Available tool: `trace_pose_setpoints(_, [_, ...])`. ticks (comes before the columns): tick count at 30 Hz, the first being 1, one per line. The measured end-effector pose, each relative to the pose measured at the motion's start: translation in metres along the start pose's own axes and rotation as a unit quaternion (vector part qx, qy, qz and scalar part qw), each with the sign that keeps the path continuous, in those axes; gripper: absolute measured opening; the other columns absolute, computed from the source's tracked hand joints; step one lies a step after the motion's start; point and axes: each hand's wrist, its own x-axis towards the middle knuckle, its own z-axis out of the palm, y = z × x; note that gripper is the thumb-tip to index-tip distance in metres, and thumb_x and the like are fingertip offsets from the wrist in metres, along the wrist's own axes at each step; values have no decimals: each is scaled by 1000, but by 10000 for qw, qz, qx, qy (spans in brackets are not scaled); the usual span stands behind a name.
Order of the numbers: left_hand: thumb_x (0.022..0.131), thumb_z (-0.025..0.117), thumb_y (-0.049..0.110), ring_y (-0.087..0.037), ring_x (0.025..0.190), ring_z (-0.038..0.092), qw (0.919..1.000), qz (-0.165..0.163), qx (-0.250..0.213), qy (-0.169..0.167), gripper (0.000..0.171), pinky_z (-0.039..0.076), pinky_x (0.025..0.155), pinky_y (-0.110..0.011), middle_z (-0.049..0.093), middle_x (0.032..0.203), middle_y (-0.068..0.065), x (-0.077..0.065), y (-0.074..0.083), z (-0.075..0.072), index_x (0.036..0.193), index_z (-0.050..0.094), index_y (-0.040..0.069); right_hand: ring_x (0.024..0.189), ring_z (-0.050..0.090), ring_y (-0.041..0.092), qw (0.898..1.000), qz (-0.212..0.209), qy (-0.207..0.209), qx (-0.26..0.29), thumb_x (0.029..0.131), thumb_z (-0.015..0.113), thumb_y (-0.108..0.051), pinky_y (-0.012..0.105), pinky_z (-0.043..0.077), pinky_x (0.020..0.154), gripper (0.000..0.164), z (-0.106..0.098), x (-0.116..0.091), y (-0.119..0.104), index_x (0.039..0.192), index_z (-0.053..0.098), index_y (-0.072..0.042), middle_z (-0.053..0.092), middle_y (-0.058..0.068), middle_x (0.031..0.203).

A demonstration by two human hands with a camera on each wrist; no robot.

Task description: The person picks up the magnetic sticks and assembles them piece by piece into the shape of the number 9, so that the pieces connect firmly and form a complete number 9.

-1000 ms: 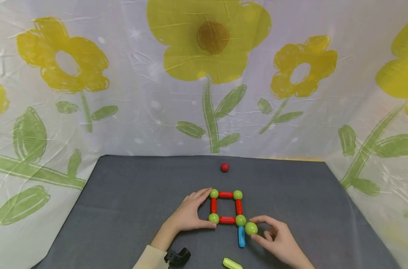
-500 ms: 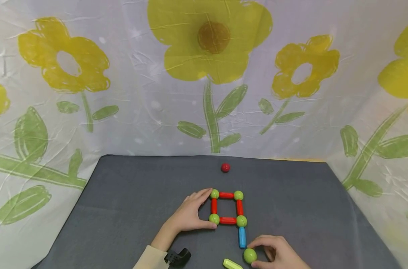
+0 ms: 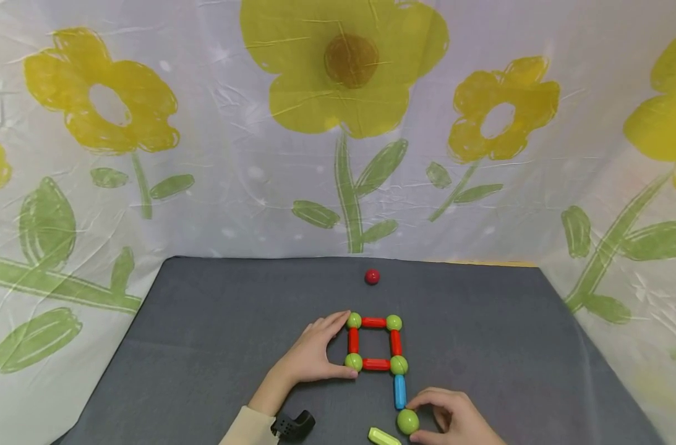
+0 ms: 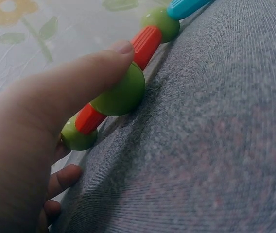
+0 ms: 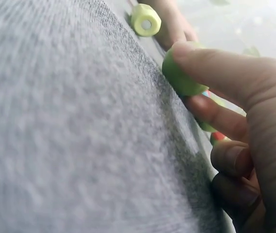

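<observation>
Four-sided, a square [image 3: 375, 364] of red magnetic rods with green balls at its corners lies flat on the dark cloth. My left hand [image 3: 315, 352] grips its left side, thumb at the near-left green ball [image 4: 123, 94] and fingertips at the far-left one. From the near-right corner a blue rod [image 3: 400, 392] extends toward me. At that rod's near end is a larger green ball [image 3: 407, 422], pinched between the thumb and forefinger of my right hand [image 3: 454, 417]. In the right wrist view this green ball [image 5: 181, 73] sits close over the cloth.
A loose yellow-green rod [image 3: 383, 436] lies at the front, left of the right hand. Farther back is a red ball [image 3: 373, 276]. A black band [image 3: 293, 425] is on the left wrist. A flower-printed curtain [image 3: 232, 185] stands behind the table [image 3: 232, 296].
My right hand has brought the larger green ball from beside the square's near-right corner toward me, then slightly left to the blue rod's near end. The left hand stays in place.
</observation>
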Motion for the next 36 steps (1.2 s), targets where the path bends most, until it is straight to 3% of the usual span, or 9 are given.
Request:
trace_pose_setpoints(7, [77,87,68,-37,154,37,9999,-28,-127,56,118,26,121,-71,34,172,-3,2,0,2,169,31,21,52,35,-11,9995,-145,242,-122,88,89,-27,18,37,44,32,3,-1,3,117,76,-22,70,-10,98])
trace_pose_setpoints(10, [78,88,63,-29,140,51,9992,63,-345,208,118,38,115,-62,31,173,-2,1,4,1,170,29,19,52,34,-11,9993,-231,269,-84,89,89,-25,18,36,43,32,4,-1,5,118,76,-22,71,-10,99])
trace_pose_setpoints(15, [93,83,42,-17,126,60,9962,700,-454,254,89,52,104,-43,38,169,5,3,31,-3,166,39,18,53,33,-14,9983,-513,280,-35,89,88,-19,20,36,41,32,7,-1,8,119,75,-19,72,-8,99])
trace_pose_setpoints(17, [99,79,31,-15,126,62,9934,1106,-293,-48,71,54,101,-36,47,163,6,7,47,-5,161,48,18,52,33,-14,9979,-561,307,-64,90,88,-18,20,36,40,32,8,-1,8,118,75,-19,71,-9,97])
trace_pose_setpoints(19, [100,77,21,-9,112,67,9866,1525,-87,-570,59,56,93,-28,55,157,6,12,62,-5,156,57,18,52,32,-14,9980,-538,335,-78,89,88,-18,20,36,40,31,7,-1,8,118,75,-21,70,-10,94])
trace_pose_setpoints(22, [101,75,10,0,76,60,9692,1928,114,-1530,50,51,72,-14,60,151,7,20,79,0,149,64,18,51,32,-14,9981,-517,338,-83,89,88,-18,20,36,40,32,7,-2,9,118,75,-21,69,-11,94])
trace_pose_setpoints(25, [100,74,4,5,64,50,9518,2095,217,-2228,48,48,66,-11,65,145,9,26,89,6,145,68,17,51,31,-14,9978,-575,333,-56,90,87,-16,20,36,40,32,6,-2,10,119,74,-19,70,-10,98])
trace_pose_setpoints(28, [98,75,2,6,64,52,9440,2134,303,-2496,46,49,65,-11,71,131,11,32,95,12,140,72,18,50,30,-14,9973,-640,354,-32,90,87,-15,20,35,40,33,6,-2,11,120,74,-18,71,-9,100])
trace_pose_setpoints(36, [97,76,3,6,62,54,9375,2066,235,-2789,38,50,64,-12,73,106,12,43,100,16,130,78,21,49,30,-12,9970,-655,408,79,89,87,-12,19,34,40,34,6,-2,13,121,75,-16,72,-4,97])
